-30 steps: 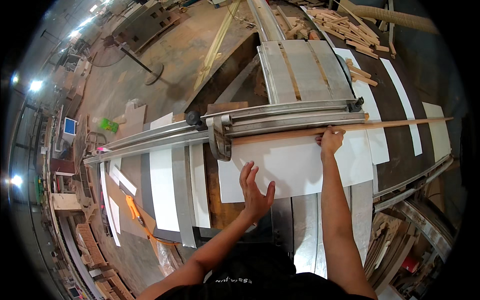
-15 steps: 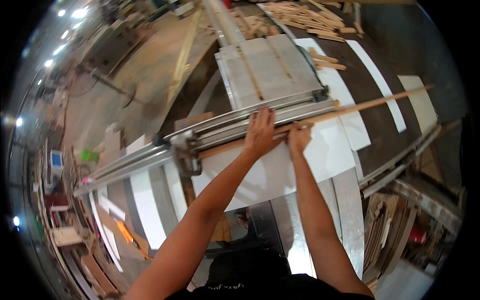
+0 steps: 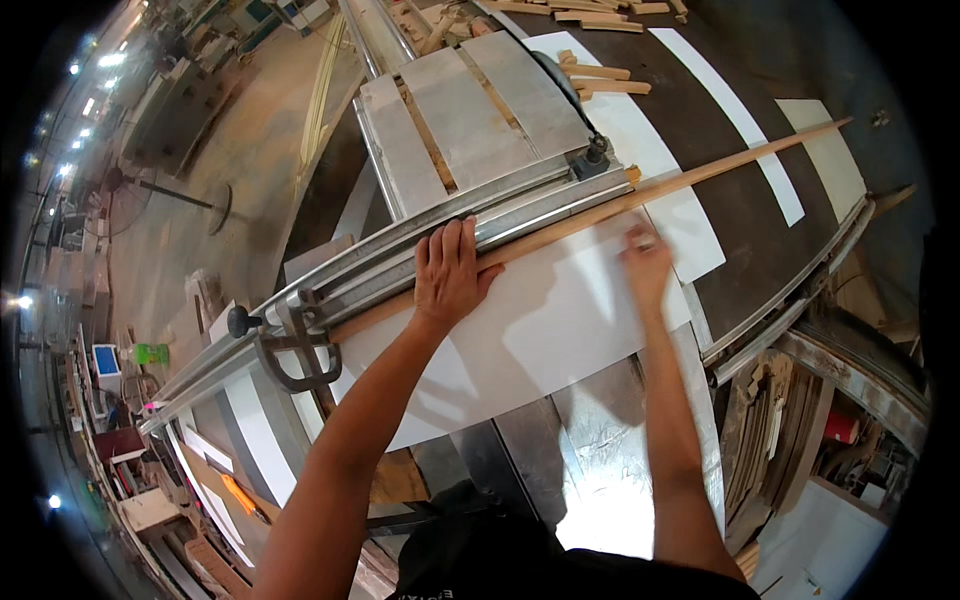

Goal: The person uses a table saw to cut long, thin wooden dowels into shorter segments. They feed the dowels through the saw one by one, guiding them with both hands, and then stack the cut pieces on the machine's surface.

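A long thin wooden strip (image 3: 705, 181) lies along the near side of an aluminium fence (image 3: 545, 212), its far end reaching out to the right. My left hand (image 3: 447, 275) hooks its fingers over the fence, with the thumb against the strip, pinching the two together. Below the strip is a wide white board (image 3: 520, 320). Just over that board's right part hovers my right hand (image 3: 648, 262), apart from the strip; its fingers look bent but are smeared by motion, so what they hold, if anything, is unclear.
At the fence's left end sits a metal clamp with a looped handle (image 3: 318, 382). Beyond the fence is a slotted metal table (image 3: 470, 120). Short wooden pieces (image 3: 615, 88) and a narrow white strip (image 3: 735, 125) lie farther right. An orange cutter (image 3: 238, 495) rests at lower left.
My right hand has come off the wooden strip and moved right over the white board. My left hand stays at the fence and strip, now farther left in view. The whole view has shifted.
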